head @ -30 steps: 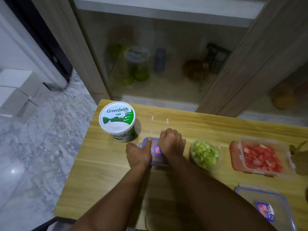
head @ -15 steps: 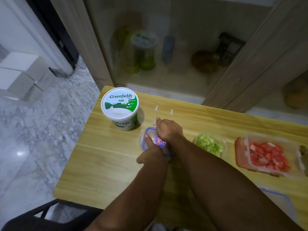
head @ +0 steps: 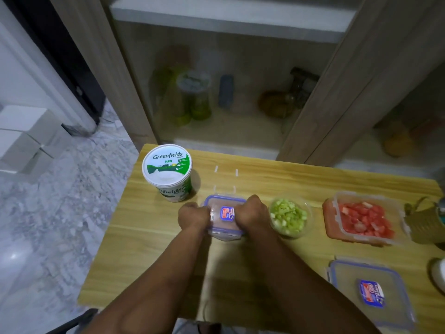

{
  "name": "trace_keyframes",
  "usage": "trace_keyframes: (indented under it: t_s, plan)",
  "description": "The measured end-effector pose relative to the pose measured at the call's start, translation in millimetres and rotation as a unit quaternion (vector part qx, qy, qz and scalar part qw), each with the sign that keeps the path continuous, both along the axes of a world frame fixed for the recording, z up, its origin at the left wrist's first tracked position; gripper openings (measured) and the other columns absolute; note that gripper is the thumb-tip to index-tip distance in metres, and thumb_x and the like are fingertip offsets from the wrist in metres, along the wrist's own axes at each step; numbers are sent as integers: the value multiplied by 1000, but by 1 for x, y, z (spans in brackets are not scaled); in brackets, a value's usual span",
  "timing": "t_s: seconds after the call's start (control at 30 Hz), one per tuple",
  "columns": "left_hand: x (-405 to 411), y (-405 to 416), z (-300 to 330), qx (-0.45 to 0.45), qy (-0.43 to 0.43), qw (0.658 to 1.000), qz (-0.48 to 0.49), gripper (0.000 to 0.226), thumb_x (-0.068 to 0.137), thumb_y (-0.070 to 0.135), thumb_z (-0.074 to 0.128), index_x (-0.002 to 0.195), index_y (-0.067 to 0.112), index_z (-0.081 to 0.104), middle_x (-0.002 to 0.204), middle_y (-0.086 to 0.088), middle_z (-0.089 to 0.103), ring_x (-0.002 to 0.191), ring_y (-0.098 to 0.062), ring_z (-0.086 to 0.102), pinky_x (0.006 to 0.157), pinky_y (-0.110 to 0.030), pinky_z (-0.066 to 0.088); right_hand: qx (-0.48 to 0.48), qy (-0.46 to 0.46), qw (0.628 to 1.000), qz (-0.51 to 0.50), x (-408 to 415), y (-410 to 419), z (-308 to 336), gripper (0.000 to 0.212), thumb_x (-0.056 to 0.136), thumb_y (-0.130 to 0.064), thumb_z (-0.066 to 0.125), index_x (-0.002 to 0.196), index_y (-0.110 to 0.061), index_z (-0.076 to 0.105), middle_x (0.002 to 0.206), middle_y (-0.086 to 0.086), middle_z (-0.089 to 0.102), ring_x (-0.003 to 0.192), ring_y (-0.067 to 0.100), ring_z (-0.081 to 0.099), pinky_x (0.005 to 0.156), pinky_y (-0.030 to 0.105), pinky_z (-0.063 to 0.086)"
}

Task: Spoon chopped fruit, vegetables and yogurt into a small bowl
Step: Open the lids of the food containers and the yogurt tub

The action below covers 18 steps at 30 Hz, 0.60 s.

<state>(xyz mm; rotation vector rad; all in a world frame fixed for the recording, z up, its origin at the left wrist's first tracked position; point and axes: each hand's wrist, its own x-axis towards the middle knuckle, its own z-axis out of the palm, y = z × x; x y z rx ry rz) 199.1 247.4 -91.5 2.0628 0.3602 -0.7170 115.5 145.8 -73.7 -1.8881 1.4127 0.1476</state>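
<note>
A small lidded container with a blue-rimmed lid and a sticker sits mid-table. My left hand grips its left side and my right hand grips its right side; its contents are hidden. To its right stands a clear bowl of chopped green vegetable. Further right is an open plastic box of chopped red fruit. A closed Greenfields plain yogurt tub stands at the table's far left.
A loose blue-rimmed lid lies at the front right of the wooden table. A woven object sits at the right edge. A glass-fronted cabinet stands behind the table; marble floor lies left.
My hands shifted on the small container: half a second ago they crossed over its lid, now one hand holds each side. The view has also moved slightly.
</note>
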Motion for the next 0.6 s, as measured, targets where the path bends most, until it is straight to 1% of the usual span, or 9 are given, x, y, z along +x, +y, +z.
trace_keyframes:
  t_s: [0.1,0.23,0.3,0.43,0.53,0.6]
  plan:
    - [2,5,2,12,0,1000,-11,42,76,14,68,114,-4,67,118,-23,68,110,-39,63,93,-41,52,-10,-18,1000,-8,-3,3,4,30,88,-19,51,114,-6,56,124,19,61,115,39,56,87,35,47]
    - [-1,9,14,5,-28,1000,-10,41,74,10,67,112,-6,68,117,-22,68,110,-36,64,93,-40,52,-29,-16,999,-10,-9,8,17,31,88,-26,53,115,-12,59,123,13,62,114,36,57,87,36,47]
    - [-8,13,22,-6,-37,999,-5,40,75,12,68,111,-5,68,116,-21,69,108,-35,65,92,-38,52,-39,-25,999,-5,-16,13,24,32,88,-29,54,116,-14,59,123,12,62,114,35,57,87,36,47]
    - [-31,27,34,-20,-62,998,17,38,77,24,69,108,1,69,111,-18,71,104,-36,65,88,-35,51,-55,-37,998,5,-39,24,35,37,88,-32,56,122,-15,59,127,11,62,116,35,57,89,36,47]
    - [-55,45,40,-16,-75,997,28,31,78,27,69,101,5,71,105,-15,71,100,-35,65,83,-31,49,-51,-38,998,23,-63,39,36,38,84,-32,58,117,-14,63,125,12,64,114,35,59,88,35,49]
    - [-75,61,40,-6,-73,997,20,27,79,26,66,91,2,71,97,-18,71,96,-37,65,76,-29,45,-40,-34,998,36,-82,51,34,37,82,-32,58,114,-14,65,122,13,65,112,35,61,86,35,49]
